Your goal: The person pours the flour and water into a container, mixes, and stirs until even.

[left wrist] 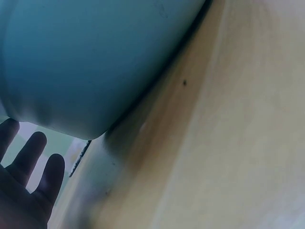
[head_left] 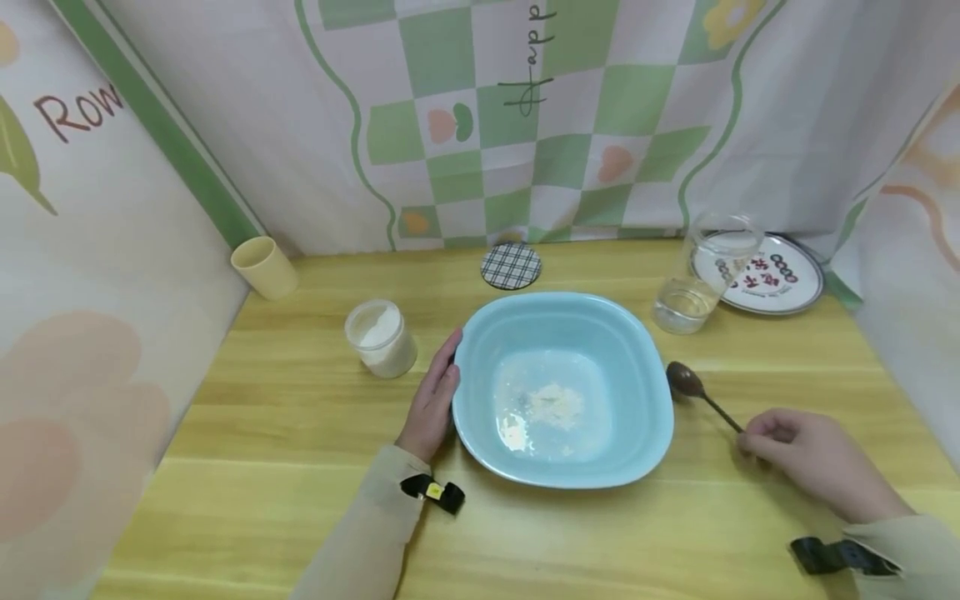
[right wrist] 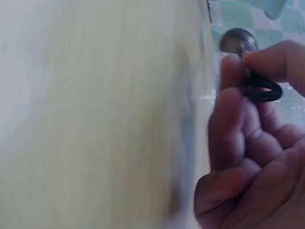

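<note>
A light-blue basin (head_left: 652, 442) sits on the table with a small heap of white powder (head_left: 557, 405) on its bottom. My left hand (head_left: 431, 408) rests against the basin's left side. In the left wrist view its extended fingers (left wrist: 50, 176) lie close to the basin wall (left wrist: 86, 62). To the right of the basin, my right hand (head_left: 813, 458) pinches a dark brown spoon (head_left: 686, 380) by its handle, the bowl of the spoon pointing toward the basin. The right wrist view shows the handle's looped end (right wrist: 262, 90) between thumb and fingers.
Left of the basin stands an open jar of white powder (head_left: 382, 340), with a yellow cup (head_left: 265, 268) farther back. A checked round coaster (head_left: 511, 266) lies behind the basin. At back right are a clear cup of liquid (head_left: 684, 307) and a patterned plate (head_left: 795, 279).
</note>
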Demonstrator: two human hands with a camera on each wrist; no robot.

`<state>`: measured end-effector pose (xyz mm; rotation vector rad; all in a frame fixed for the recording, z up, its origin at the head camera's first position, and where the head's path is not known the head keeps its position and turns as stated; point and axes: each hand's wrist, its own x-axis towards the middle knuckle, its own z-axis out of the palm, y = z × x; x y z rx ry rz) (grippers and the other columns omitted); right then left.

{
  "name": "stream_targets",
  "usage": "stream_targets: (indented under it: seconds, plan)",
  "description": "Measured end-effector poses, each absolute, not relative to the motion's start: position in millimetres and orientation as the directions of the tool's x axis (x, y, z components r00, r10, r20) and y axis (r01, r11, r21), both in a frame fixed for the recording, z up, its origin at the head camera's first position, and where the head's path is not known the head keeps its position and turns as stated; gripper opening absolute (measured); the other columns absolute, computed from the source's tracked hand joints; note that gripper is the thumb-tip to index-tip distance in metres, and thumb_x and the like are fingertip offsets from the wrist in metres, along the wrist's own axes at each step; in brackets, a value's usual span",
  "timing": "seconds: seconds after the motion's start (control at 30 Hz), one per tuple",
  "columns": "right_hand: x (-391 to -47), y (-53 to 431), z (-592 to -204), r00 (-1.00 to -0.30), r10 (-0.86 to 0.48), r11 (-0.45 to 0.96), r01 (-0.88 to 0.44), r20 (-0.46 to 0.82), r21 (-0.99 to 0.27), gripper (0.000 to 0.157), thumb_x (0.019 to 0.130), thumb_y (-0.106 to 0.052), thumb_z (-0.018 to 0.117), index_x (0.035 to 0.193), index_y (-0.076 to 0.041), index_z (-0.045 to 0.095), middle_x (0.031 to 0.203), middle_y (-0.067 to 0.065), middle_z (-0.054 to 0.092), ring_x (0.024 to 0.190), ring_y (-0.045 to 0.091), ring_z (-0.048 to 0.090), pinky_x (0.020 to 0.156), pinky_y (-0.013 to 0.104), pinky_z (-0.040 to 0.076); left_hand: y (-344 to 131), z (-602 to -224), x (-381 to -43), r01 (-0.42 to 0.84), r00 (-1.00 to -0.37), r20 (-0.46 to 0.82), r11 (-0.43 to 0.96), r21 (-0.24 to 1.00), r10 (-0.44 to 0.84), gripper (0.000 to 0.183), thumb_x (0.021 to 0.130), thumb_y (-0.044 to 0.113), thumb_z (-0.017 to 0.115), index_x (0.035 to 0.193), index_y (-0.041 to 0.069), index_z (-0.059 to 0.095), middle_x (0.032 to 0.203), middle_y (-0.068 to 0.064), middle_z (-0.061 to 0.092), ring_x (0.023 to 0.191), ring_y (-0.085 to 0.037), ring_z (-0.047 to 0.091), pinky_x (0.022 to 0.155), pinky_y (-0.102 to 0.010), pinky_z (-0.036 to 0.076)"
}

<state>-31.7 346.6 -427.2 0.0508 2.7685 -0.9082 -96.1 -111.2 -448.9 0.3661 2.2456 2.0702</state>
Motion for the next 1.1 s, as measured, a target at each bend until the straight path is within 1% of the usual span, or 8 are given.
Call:
stream_targets:
  seconds: [0.1,0.2,0.33,0.4,0.47,0.57,0.8,1.1]
  plan:
    - [-29,349,-427,-0.982,0.023,0.747,0.14,-0.186,-0.65,0.027,0.097,-0.033,0.067,0.099,-0.006,0.069,0.084,-0.003,0.069,0.07,0.005,0.057,0.059,0.023,0.044,-110,-449,-96,0.121,-0.971,0.104,0.066,0.99,0.214,0.05,0.11,0.033,0.033,0.159,0.028,0.027,0.163,0.011,0.027,0.149,-0.008,0.023,0.122,-0.029,0.021]
    - [-30,348,-428,-0.982,0.077,0.581,0.186,-0.174,-0.792,0.024,0.099,-0.027,0.065,0.104,-0.004,0.069,0.09,-0.005,0.071,0.076,0.006,0.06,0.062,0.021,0.05,-112,-448,-97,0.112,-0.973,0.096,0.065,0.992,0.21,0.05,0.11,0.033,0.033,0.159,0.028,0.028,0.163,0.012,0.027,0.149,-0.008,0.023,0.122,-0.029,0.021]
    - [-28,349,-426,-0.979,0.133,0.204,0.177,-0.151,-0.963,0.009,0.098,-0.012,0.065,0.103,-0.009,0.072,0.092,-0.009,0.071,0.081,0.005,0.063,0.067,0.016,0.055,-111,-448,-98,0.117,-0.971,0.103,0.052,0.992,0.217,0.05,0.11,0.034,0.034,0.16,0.027,0.027,0.163,0.01,0.027,0.15,-0.011,0.023,0.122,-0.031,0.022]
    - [-27,348,-425,-0.979,0.166,0.014,0.118,-0.114,-0.993,0.012,0.097,-0.007,0.064,0.102,-0.012,0.074,0.09,-0.008,0.071,0.08,0.004,0.064,0.066,0.015,0.055,-109,-449,-98,0.121,-0.969,0.108,0.047,0.992,0.222,0.051,0.11,0.034,0.034,0.16,0.027,0.027,0.163,0.009,0.026,0.15,-0.011,0.023,0.122,-0.031,0.022]
    - [-27,346,-426,-0.984,0.176,-0.194,-0.005,-0.03,-0.981,0.02,0.098,0.003,0.058,0.102,-0.006,0.075,0.09,-0.002,0.073,0.08,0.006,0.066,0.068,0.015,0.056,-108,-449,-97,0.121,-0.968,0.108,0.044,0.992,0.226,0.05,0.11,0.035,0.034,0.16,0.029,0.027,0.163,0.011,0.026,0.149,-0.01,0.024,0.122,-0.031,0.023]
    - [-29,342,-429,-0.974,0.185,-0.36,-0.189,0.129,-0.914,0.028,0.098,0.015,0.048,0.104,0.002,0.073,0.092,0.004,0.074,0.082,0.01,0.067,0.073,0.015,0.055,-108,-450,-94,0.115,-0.968,0.101,0.05,0.992,0.229,0.051,0.11,0.035,0.033,0.16,0.029,0.026,0.163,0.012,0.026,0.149,-0.009,0.024,0.121,-0.031,0.024]
    - [-35,343,-420,-0.911,0.173,-0.47,-0.411,0.375,-0.781,0.033,0.096,0.025,0.035,0.11,0.017,0.064,0.097,0.012,0.073,0.087,0.017,0.067,0.082,0.02,0.051,-104,-452,-87,0.087,-0.975,0.07,0.074,0.993,0.212,0.05,0.11,0.038,0.034,0.159,0.032,0.027,0.163,0.013,0.027,0.149,-0.009,0.024,0.122,-0.032,0.023]
    - [-36,324,-387,-0.898,0.235,-0.438,-0.44,0.373,-0.784,0.031,0.097,0.021,0.039,0.116,0.016,0.063,0.1,0.013,0.073,0.085,0.017,0.068,0.078,0.02,0.055,-106,-450,-88,0.117,-0.972,0.101,0.065,0.991,0.211,0.05,0.11,0.032,0.034,0.159,0.029,0.028,0.163,0.011,0.026,0.15,-0.011,0.023,0.122,-0.031,0.021]
